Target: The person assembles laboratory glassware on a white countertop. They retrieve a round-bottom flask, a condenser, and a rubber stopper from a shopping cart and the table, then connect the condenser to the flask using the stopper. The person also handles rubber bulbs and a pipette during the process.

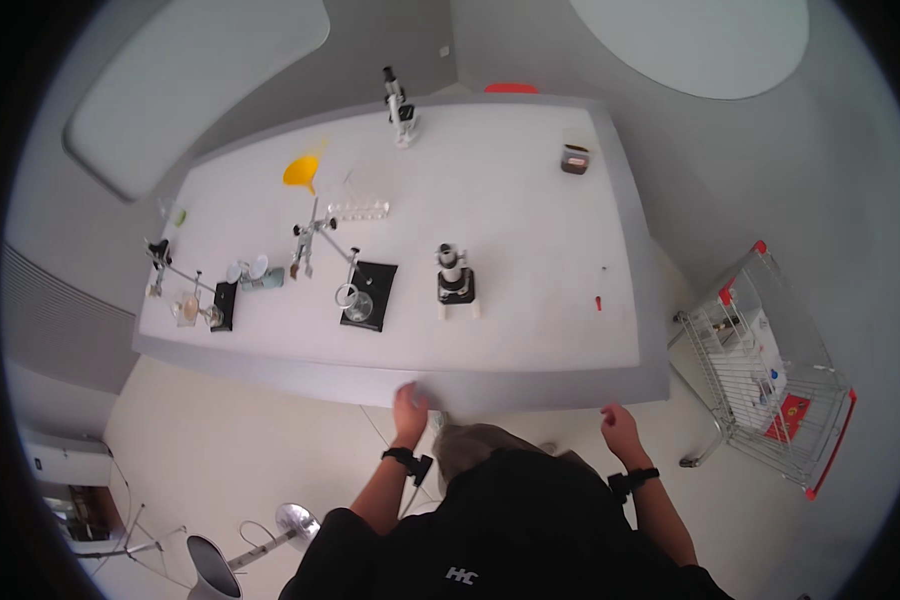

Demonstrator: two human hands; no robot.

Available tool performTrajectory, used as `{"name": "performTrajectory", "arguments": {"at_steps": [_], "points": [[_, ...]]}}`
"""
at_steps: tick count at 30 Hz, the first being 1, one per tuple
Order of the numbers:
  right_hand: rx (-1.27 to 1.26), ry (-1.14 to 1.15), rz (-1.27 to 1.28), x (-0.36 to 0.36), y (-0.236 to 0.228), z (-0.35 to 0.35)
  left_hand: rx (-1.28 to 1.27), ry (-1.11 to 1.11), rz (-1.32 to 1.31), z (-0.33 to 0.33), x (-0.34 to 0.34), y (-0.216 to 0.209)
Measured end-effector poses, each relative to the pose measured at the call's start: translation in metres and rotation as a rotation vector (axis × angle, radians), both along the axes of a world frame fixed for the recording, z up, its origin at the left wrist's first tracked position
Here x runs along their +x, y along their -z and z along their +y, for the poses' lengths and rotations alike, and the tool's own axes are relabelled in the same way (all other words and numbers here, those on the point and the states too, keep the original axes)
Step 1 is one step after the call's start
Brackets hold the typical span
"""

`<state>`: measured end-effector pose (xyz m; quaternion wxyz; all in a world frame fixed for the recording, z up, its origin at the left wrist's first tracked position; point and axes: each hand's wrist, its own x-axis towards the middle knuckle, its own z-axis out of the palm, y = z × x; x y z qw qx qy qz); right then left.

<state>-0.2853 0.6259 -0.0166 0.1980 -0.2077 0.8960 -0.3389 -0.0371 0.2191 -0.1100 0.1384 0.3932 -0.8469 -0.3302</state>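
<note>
My left hand (410, 412) is at the near edge of the white table (530, 345), fingers loosely bent and slightly apart, holding nothing. Farther right, just off the same edge, my right hand (621, 430) hangs with its fingers loosely curled, also without any object. Whether either hand touches the table is hard to tell. Nearest to them on the tabletop is a black and white microscope (455, 283). To its left a retort stand with a black base (379, 290) carries a ring clamp (346, 295) and has a glass flask (360, 306) on it.
Farther left are a second stand (223, 307) with glassware and a blue-grey balance scale (262, 278). Behind lie a yellow funnel (301, 172), a test tube rack (360, 210), another microscope (401, 115) and a dark-filled container (575, 159). A red-ended dropper (599, 303) lies right. A shopping cart (760, 390) stands beyond.
</note>
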Motion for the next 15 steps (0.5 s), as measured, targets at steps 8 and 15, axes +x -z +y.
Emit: {"name": "performTrajectory", "arguments": {"at_steps": [8, 15], "points": [[0.246, 0.263, -0.184, 0.052, 0.066, 0.272, -0.091, 0.229, -0.418, 0.153, -0.144, -0.027], [0.218, 0.578, -0.428, 0.082, 0.106, 0.391, -0.094, 0.054, -0.674, 0.198, -0.197, -0.008]]}}
